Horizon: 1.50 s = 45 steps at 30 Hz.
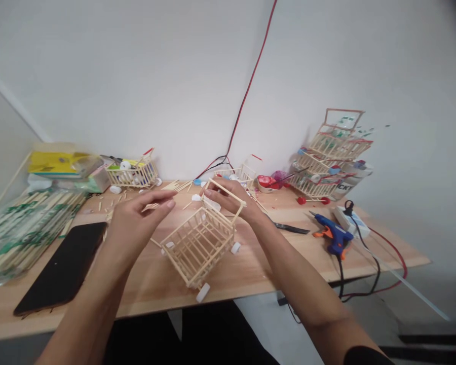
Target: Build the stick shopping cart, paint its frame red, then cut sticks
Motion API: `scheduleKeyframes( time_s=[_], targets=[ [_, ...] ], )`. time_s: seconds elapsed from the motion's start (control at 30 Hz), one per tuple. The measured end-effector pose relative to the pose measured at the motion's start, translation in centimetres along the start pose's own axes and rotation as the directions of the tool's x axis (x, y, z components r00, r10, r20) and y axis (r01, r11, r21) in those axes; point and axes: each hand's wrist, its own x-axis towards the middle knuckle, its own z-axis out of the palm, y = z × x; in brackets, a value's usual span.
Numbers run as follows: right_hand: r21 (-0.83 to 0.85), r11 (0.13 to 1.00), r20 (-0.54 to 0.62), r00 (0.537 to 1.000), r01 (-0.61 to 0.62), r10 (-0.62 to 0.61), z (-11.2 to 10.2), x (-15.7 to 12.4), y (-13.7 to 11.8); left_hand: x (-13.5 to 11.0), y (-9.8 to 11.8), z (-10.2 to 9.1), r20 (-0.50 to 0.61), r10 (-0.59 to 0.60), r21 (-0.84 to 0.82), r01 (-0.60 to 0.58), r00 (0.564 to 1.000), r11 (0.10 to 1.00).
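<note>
A miniature shopping cart (199,243) made of thin wooden sticks, with white wheels, is at the table's front middle, turned at an angle. Its raised stick handle (228,191) points toward the wall. My right hand (228,195) is at that handle, thumb and fingers closed around its left post. Left of the cart, my left hand (144,213) hovers with thumb and forefinger a little apart and nothing visible between them. Loose sticks (178,186) and small white pieces lie behind the hands.
At right are a blue glue gun (332,233), a power strip (351,220), cables and a black-handled knife (292,228). Stacked stick carts (327,167) stand behind them. A phone (63,266), bagged sticks (30,228) and a filled cart (133,175) are at left.
</note>
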Motion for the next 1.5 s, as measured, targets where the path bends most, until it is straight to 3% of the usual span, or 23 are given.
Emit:
scheduleKeyframes(
  time_s=[0.07,0.17,0.27,0.73,1.03,1.3,1.5],
  targets=[
    [0.012,1.0,0.001,1.0,0.002,-0.002,0.0,0.0,0.0,1.9,0.3,1.3,0.103,0.03,-0.125,-0.017,0.994,0.992],
    [0.028,0.999,-0.021,1.0,0.022,-0.021,0.1,-0.1,0.1,3.7,0.6,2.9,0.293,0.011,-0.235,0.061,0.956,0.97],
    [0.023,1.0,-0.019,1.0,0.018,-0.018,0.1,-0.1,0.1,4.5,0.6,3.9,0.372,0.019,-0.27,0.089,0.928,0.959],
    [0.025,0.999,-0.034,0.999,-0.022,0.023,-0.4,-0.7,0.6,4.8,0.8,5.0,0.341,0.019,-0.296,0.088,0.94,0.951],
    [0.039,0.999,-0.006,1.0,-0.024,0.024,-0.7,-0.3,0.4,5.3,1.4,4.6,0.359,0.071,-0.205,0.005,0.931,0.979],
    [0.052,0.998,0.015,1.0,-0.023,0.022,-1.0,-0.2,0.0,5.6,1.2,4.7,0.397,0.016,-0.211,0.075,0.918,0.975],
    [0.024,0.998,0.036,0.998,-0.056,0.055,-1.2,0.0,-0.3,6.0,1.1,4.5,0.436,0.052,-0.267,0.074,0.898,0.961]
  ],
)
